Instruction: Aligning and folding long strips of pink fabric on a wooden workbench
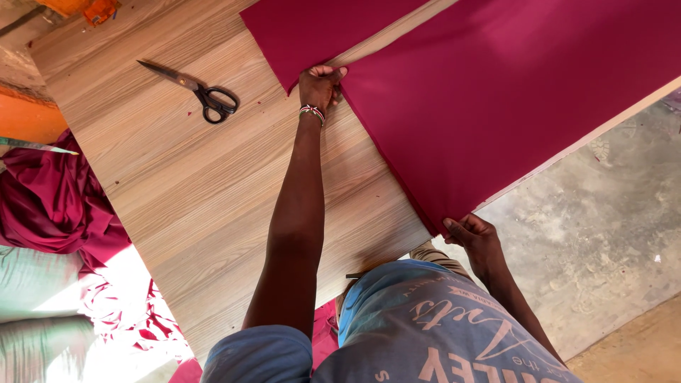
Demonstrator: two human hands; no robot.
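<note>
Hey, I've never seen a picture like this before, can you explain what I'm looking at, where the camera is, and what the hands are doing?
There is no machine here: a person works with two bare hands, and the one picture comes from a camera on their head, looking down over their blue shirt.

The left hand, with a beaded bracelet at the wrist, pinches a corner of a large dark red cloth far out on the wooden table. The right hand has its grip on the cloth's near corner at the table's edge.

A second red piece lies beside it, with a strip of table showing between. Black scissors lie apart to the left. More red cloth is heaped beside the table.
</note>
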